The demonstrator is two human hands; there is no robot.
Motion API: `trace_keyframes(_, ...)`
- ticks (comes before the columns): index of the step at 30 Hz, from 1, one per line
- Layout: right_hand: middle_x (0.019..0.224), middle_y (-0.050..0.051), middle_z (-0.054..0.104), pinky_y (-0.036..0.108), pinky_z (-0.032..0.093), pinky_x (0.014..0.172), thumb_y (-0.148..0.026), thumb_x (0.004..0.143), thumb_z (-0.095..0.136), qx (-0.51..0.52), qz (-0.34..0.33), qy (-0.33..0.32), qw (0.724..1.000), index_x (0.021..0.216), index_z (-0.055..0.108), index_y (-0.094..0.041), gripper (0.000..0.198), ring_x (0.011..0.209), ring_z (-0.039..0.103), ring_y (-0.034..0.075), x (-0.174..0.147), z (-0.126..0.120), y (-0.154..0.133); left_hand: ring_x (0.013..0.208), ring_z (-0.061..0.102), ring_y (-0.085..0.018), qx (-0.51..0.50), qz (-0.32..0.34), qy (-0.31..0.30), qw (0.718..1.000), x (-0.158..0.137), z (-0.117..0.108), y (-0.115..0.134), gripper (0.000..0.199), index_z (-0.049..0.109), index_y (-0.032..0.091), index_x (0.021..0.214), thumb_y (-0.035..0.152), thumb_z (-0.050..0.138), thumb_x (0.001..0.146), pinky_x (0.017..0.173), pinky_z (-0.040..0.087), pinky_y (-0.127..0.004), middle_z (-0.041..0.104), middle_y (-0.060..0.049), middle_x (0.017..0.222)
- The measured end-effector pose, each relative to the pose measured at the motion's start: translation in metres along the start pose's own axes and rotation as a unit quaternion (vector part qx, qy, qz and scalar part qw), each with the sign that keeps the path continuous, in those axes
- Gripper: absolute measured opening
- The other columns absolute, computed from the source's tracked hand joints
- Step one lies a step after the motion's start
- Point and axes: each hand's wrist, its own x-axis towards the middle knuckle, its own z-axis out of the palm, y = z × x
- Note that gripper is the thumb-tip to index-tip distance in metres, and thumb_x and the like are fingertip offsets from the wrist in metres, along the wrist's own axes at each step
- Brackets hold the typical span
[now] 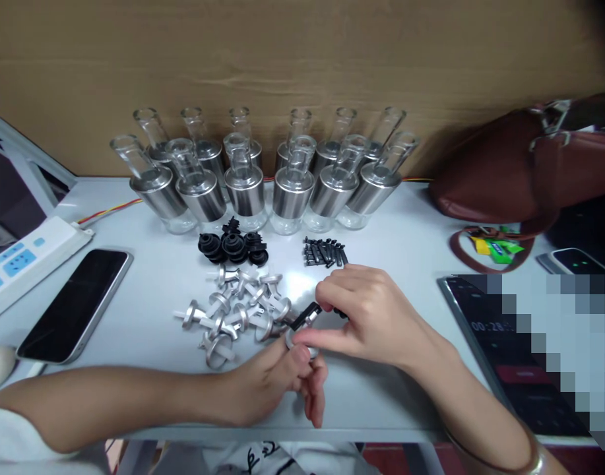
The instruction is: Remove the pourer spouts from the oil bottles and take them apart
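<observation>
My left hand is closed around a silver pourer spout near the table's front edge. From the right, my right hand meets it, its fingers bent around a small black plastic piece at the spout's top. Part of the spout is hidden by my fingers. Beside my left hand lies a pile of silver spouts with white tubes. Behind the pile sit black ribbed rubber stoppers. A cluster of small black plastic pieces lies beyond my right hand.
Two rows of glass bottles with metal sleeves stand at the back. On the left are a phone and a power strip. A brown bag, its strap, green and yellow packets and a dark tablet-like screen are on the right.
</observation>
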Motion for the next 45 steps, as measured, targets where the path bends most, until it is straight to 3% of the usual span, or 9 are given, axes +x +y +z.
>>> trace_keyframes(4,0.049,-0.001,0.049,0.028,0.028,0.05,-0.056,0.094,0.046,-0.025,-0.03,0.025,0.999,0.057,0.05,-0.019,0.053,0.047,0.042,0.012,0.001,-0.001,-0.006,0.06,0.049,-0.013,0.04,0.008,-0.017,0.999,0.001,-0.003,-0.002,0.061,0.051,0.017,0.071,0.076,0.042,0.083,0.066,0.042,-0.031,0.053,-0.001,0.063)
trace_keyframes(10,0.053,-0.001,0.051,0.028,0.03,0.049,-0.037,0.1,0.043,-0.067,-0.083,0.047,0.993,0.061,0.059,-0.016,0.047,0.05,0.042,0.013,0.002,0.0,-0.013,0.055,0.052,-0.012,-0.019,0.01,0.0,1.0,0.008,-0.005,-0.009,0.059,0.053,0.015,0.069,0.071,0.045,0.083,0.06,0.042,-0.029,0.054,-0.001,0.06)
trace_keyframes(18,0.061,0.003,0.054,0.028,0.033,0.053,-0.025,0.101,0.04,-0.055,-0.115,0.051,0.99,0.078,0.066,-0.01,0.039,0.058,0.042,0.016,0.003,0.009,-0.015,0.053,0.054,-0.012,-0.049,0.028,-0.01,0.998,0.009,-0.008,-0.016,0.053,0.055,0.013,0.07,0.065,0.051,0.084,0.058,0.043,-0.027,0.055,-0.001,0.061)
trace_keyframes(25,0.069,0.005,0.058,0.027,0.037,0.059,-0.011,0.097,0.04,-0.028,-0.128,0.036,0.991,0.078,0.064,-0.014,0.031,0.066,0.046,0.016,0.001,0.021,-0.021,0.051,0.055,-0.013,-0.131,0.013,-0.031,0.991,0.012,-0.01,-0.012,0.045,0.049,0.016,0.066,0.058,0.066,0.074,0.055,0.04,-0.025,0.052,0.002,0.058)
trace_keyframes(28,0.064,0.002,0.055,0.027,0.033,0.053,-0.005,0.093,0.042,-0.007,-0.143,0.061,0.988,0.078,0.063,-0.016,0.028,0.06,0.042,0.014,0.0,0.022,-0.024,0.056,0.053,-0.013,-0.062,0.003,-0.061,0.996,0.009,-0.008,0.0,0.044,0.053,0.016,0.063,0.057,0.065,0.073,0.06,0.039,-0.027,0.053,0.001,0.06)
trace_keyframes(32,0.066,0.002,0.057,0.027,0.035,0.054,-0.016,0.099,0.042,0.011,-0.141,0.07,0.987,0.086,0.065,-0.013,0.027,0.06,0.044,0.014,0.0,0.016,-0.024,0.061,0.049,-0.013,0.051,0.013,-0.066,0.996,0.004,-0.007,0.013,0.048,0.053,0.017,0.06,0.06,0.056,0.081,0.069,0.04,-0.029,0.054,-0.001,0.061)
trace_keyframes(37,0.057,0.002,0.051,0.029,0.034,0.052,-0.049,0.102,0.022,-0.026,-0.125,0.067,0.99,0.078,0.065,-0.012,0.061,0.055,0.042,0.015,0.002,0.013,-0.018,0.06,0.048,-0.014,0.112,0.028,-0.069,0.991,0.005,-0.006,0.013,0.055,0.051,0.018,0.061,0.068,0.049,0.083,0.065,0.039,-0.029,0.053,-0.001,0.058)
trace_keyframes(42,0.052,-0.001,0.046,0.029,0.029,0.049,-0.037,0.105,0.022,-0.079,-0.148,0.085,0.982,0.065,0.061,-0.016,0.06,0.051,0.036,0.014,0.002,0.017,-0.02,0.054,0.048,-0.013,0.032,0.02,-0.111,0.993,0.005,-0.009,0.01,0.053,0.053,0.018,0.063,0.068,0.056,0.08,0.058,0.037,-0.028,0.051,0.001,0.053)
trace_keyframes(45,0.049,-0.001,0.045,0.029,0.028,0.048,-0.031,0.105,0.021,-0.061,-0.143,0.107,0.982,0.057,0.057,-0.017,0.061,0.048,0.036,0.013,0.001,0.017,-0.025,0.051,0.046,-0.011,-0.003,-0.036,-0.075,0.997,0.003,-0.008,0.014,0.043,0.054,0.018,0.06,0.056,0.071,0.071,0.056,0.036,-0.027,0.051,0.003,0.053)
